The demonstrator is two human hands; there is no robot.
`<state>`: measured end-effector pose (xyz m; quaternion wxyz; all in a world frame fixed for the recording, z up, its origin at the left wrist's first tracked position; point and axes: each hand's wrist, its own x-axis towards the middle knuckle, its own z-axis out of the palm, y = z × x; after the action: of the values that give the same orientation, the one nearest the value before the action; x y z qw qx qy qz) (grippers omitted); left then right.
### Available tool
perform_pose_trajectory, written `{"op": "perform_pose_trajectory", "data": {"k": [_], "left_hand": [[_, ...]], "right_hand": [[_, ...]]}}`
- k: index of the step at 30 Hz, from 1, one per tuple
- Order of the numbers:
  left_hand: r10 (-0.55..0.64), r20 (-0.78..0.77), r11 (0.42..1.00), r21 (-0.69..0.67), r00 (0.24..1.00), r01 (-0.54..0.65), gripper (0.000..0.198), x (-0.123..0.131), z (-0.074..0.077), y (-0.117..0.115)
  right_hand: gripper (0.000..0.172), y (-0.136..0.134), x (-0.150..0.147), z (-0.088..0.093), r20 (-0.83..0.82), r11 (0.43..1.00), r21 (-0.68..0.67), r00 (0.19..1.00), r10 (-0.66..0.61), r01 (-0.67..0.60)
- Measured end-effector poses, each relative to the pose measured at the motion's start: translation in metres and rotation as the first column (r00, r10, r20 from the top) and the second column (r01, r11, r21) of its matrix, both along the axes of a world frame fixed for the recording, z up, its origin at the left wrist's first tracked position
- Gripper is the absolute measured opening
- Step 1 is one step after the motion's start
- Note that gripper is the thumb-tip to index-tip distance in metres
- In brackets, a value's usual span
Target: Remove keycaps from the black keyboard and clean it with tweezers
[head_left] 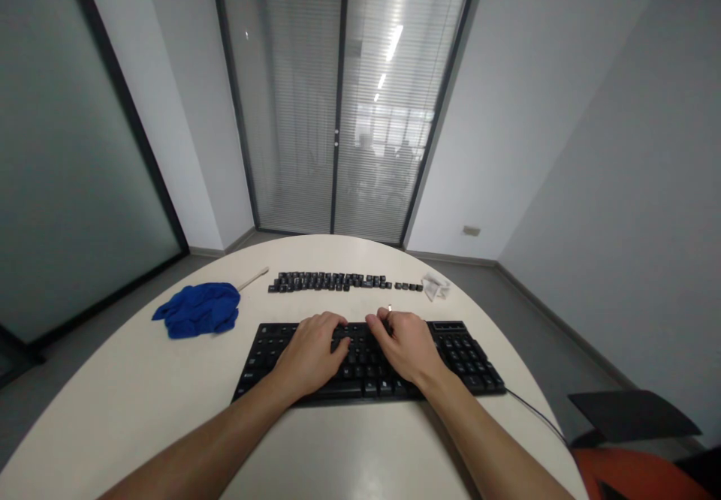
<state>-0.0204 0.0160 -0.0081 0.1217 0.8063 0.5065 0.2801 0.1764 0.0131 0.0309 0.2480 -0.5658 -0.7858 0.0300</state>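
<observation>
A black keyboard lies across the table before me. My left hand rests on its left-middle part, thumb apart from the bent fingers, nothing seen in its grasp. Over the upper-middle keys, my right hand is closed, thumb against the curled fingers. A small pale, shiny tip pokes up above those fingers; most of that item is hidden, so its kind is unclear. Beyond the keyboard, several loose black keycaps lie in rows.
A crumpled blue cloth lies at left, with a toothbrush-like stick beside it. White crumpled tissue sits right of the keycaps. The keyboard cable runs over the round table's right edge, near an orange chair.
</observation>
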Motion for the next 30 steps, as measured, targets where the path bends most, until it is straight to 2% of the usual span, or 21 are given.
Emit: {"op": "perform_pose_trajectory", "data": {"k": [7,13,20,25,30], "left_hand": [[-0.001,-0.013,1.0,-0.003,1.0,0.001,0.022,0.0,0.001,-0.001],[-0.005,-0.009,1.0,0.0,1.0,0.005,0.021,0.0,0.001,0.0],[-0.006,-0.009,1.0,-0.001,1.0,0.006,0.022,0.0,0.0,0.0],[-0.007,-0.01,1.0,0.0,1.0,0.007,0.02,0.0,0.002,-0.001],[-0.003,-0.008,1.0,-0.006,1.0,0.003,0.021,0.0,0.003,-0.001]], "right_hand": [[0.042,0.0,0.012,0.006,-0.212,0.996,0.084,0.977,0.009,0.009],[0.034,0.008,0.017,0.002,-0.271,0.999,0.032,0.962,-0.02,0.029],[0.034,0.009,0.025,0.003,-0.249,0.977,-0.098,0.955,0.159,-0.188],[0.04,0.014,0.027,-0.005,-0.344,0.954,-0.185,0.925,0.16,-0.234],[0.039,0.018,0.027,-0.013,-0.443,0.944,-0.201,0.884,0.149,-0.26]]}}
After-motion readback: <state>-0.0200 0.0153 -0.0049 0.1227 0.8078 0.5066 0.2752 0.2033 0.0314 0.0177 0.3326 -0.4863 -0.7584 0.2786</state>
